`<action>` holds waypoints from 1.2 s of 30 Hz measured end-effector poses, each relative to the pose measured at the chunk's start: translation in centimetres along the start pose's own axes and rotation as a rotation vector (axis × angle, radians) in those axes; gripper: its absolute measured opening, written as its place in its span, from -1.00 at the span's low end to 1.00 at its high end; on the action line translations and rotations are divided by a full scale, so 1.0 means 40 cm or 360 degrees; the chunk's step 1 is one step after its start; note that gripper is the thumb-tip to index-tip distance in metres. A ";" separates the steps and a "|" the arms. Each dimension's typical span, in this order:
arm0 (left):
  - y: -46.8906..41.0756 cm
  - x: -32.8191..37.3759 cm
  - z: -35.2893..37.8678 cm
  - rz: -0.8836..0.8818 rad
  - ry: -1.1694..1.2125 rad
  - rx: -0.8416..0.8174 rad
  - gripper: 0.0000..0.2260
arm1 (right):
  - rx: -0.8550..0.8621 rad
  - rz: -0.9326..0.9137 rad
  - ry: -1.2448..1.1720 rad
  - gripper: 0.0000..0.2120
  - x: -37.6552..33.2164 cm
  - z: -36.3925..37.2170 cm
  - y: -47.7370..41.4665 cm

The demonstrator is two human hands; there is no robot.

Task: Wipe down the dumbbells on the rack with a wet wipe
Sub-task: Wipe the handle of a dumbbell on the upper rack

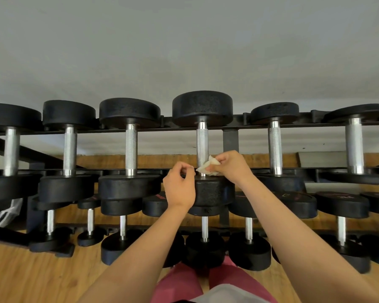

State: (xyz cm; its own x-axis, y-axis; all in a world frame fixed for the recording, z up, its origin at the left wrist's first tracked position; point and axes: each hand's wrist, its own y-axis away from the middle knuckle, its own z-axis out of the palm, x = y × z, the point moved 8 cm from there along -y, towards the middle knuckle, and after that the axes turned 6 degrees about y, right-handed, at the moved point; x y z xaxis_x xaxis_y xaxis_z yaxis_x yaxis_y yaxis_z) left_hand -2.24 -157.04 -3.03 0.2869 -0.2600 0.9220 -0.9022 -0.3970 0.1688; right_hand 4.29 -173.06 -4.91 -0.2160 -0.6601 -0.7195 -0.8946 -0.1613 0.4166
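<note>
A black dumbbell (202,110) with a knurled steel handle lies on the top tier of the rack (230,136), in the middle of the row. My right hand (232,167) pinches a crumpled white wet wipe (207,166) against the near end of that handle, just above the near weight head. Beside it on the left, my left hand (179,186) has its fingers curled, fingertips pinched together close to the wipe's left corner; I cannot tell whether they hold the wipe. Several more black dumbbells sit left and right on the same tier.
A lower tier holds several smaller dumbbells (248,237) near the wooden floor (31,276). A grey wall (184,51) rises right behind the rack. A white bag (7,212) lies at the far left under the rack.
</note>
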 end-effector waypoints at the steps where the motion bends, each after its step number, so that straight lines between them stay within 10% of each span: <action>1: 0.000 -0.001 0.000 -0.0007 0.0020 -0.0003 -0.82 | 0.0003 -0.0001 0.0035 -0.82 -0.004 -0.001 -0.001; 27: 0.001 0.008 -0.004 0.0052 0.0052 0.0007 -0.78 | -0.0277 0.0099 0.0190 -0.74 -0.056 0.037 -0.002; 36: 0.004 0.010 -0.004 0.0028 0.0103 -0.0053 -0.89 | 0.0384 0.0023 -0.0147 -0.89 -0.030 -0.023 0.083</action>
State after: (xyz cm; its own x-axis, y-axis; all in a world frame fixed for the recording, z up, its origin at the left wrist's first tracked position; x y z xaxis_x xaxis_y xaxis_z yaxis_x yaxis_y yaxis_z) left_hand -2.33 -157.07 -2.57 0.2506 -0.2089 0.9453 -0.9173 -0.3632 0.1629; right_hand 1.92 -173.48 -2.16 -0.2546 -0.5894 -0.7666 -0.9561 0.0347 0.2908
